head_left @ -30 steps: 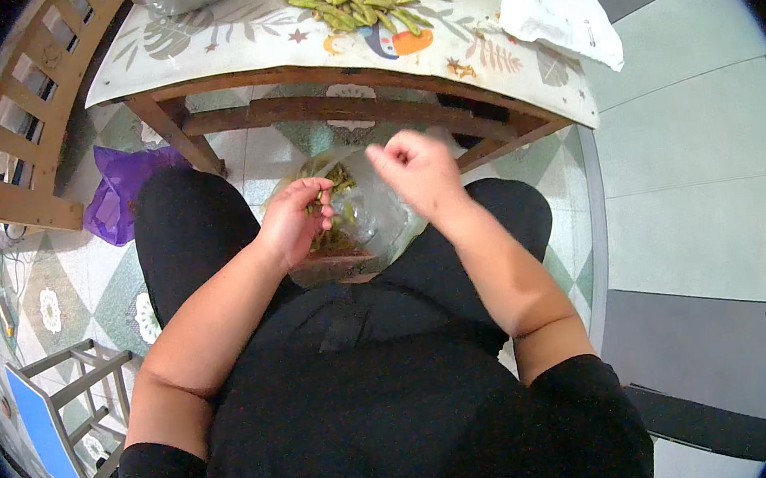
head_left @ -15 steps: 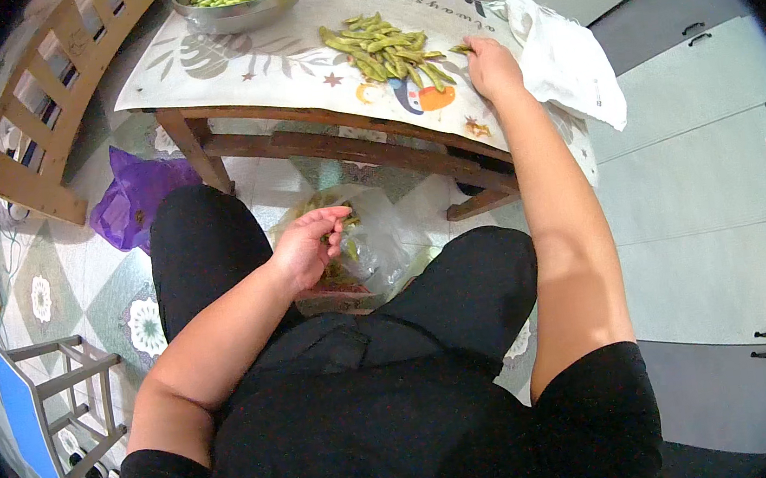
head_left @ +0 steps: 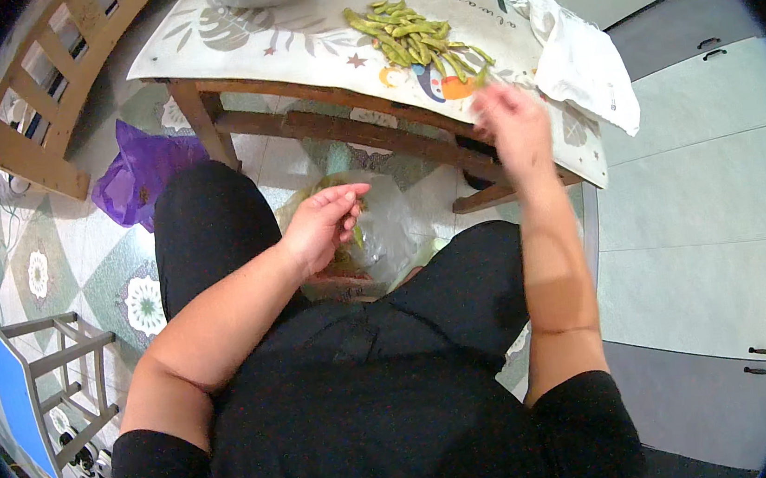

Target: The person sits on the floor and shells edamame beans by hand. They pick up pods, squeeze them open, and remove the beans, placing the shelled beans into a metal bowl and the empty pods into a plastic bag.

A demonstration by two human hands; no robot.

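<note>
Right hand (head_left: 518, 129) withdrew, grip pinching a pod (head_left: 481, 77); left hand (head_left: 319, 230) curled, contents unclear; tablecloth (head_left: 315, 52) lettered.

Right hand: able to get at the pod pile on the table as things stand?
Likely yes: the right hand is near the pile of green pods and nothing visible stands between them, though it seems to pinch a pod.

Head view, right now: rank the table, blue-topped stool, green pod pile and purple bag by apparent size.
Largest to smallest in the head view:
1. Cloth-covered table
2. Blue-topped stool
3. Purple bag and green pod pile: too alike to rank.
</note>
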